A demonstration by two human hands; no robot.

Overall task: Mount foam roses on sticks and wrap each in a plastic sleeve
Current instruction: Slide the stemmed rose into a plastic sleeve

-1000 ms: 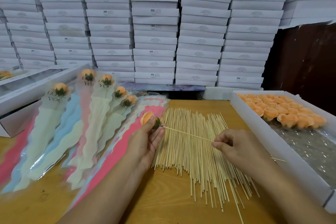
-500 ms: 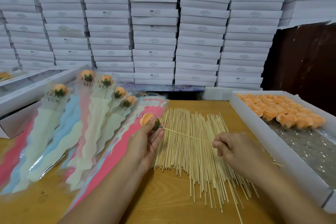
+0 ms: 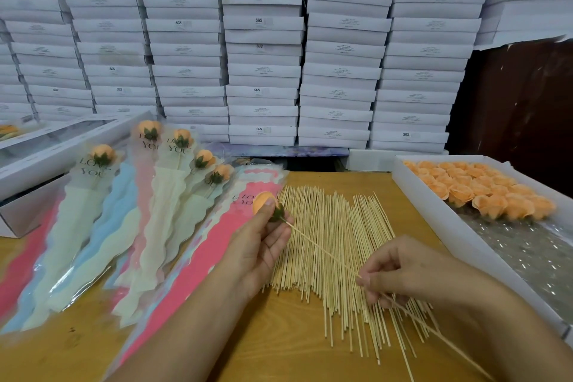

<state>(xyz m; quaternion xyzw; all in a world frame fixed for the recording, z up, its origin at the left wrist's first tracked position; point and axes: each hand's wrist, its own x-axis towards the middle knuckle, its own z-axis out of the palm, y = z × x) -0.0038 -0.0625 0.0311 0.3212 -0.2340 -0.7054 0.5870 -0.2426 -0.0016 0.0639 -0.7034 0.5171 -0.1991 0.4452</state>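
My left hand [image 3: 263, 245] grips the orange foam rose [image 3: 263, 202] by its green base above the pink sleeve, and my right hand [image 3: 400, 273] pinches the stick [image 3: 322, 250], whose tip now sits in that base; over the last second the right hand has hardly moved, so I judge the rose mounted. Below lie the loose sticks [image 3: 335, 257] on the tabletop [image 3: 279, 350], the empty sleeves [image 3: 198, 267] to the left for wrapping next, and the tray of roses [image 3: 440, 220] to the right.
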